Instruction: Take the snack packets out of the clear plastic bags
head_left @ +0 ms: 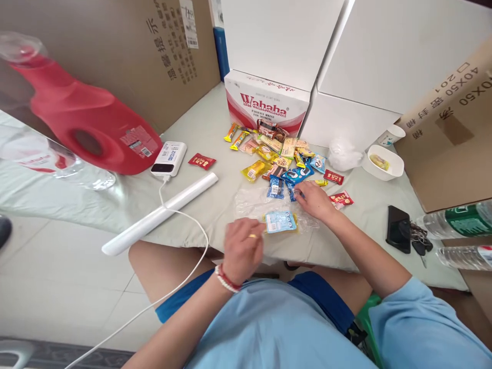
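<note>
Right now the left hand [243, 249] sits at the near edge of the table [200, 205], fingers curled in, pinching the left end of a light-blue snack packet [281, 222] that lies flat on a clear plastic bag [251, 204]. The right hand [315, 200] is further out, fingers bent down onto a small blue wrapper [294, 191] at the near edge of the snack pile [277, 151] — whether it has actually gripped the wrapper, I cannot tell, as the fingertips are hidden behind the hand.

The pile spreads out in front of a red-and-white Wahaha carton [265, 105], with a red packet [341, 199] just beside the right wrist. Off to the left — a white power bank [169, 159] with its cable [184, 220] trailing off the table, a white roll [159, 215] lying slantwise, and a red jug [84, 120]. To the right, a white bowl [383, 163], a black phone [397, 228] with keys [418, 241] touching it, and two plastic bottles [461, 236].
</note>
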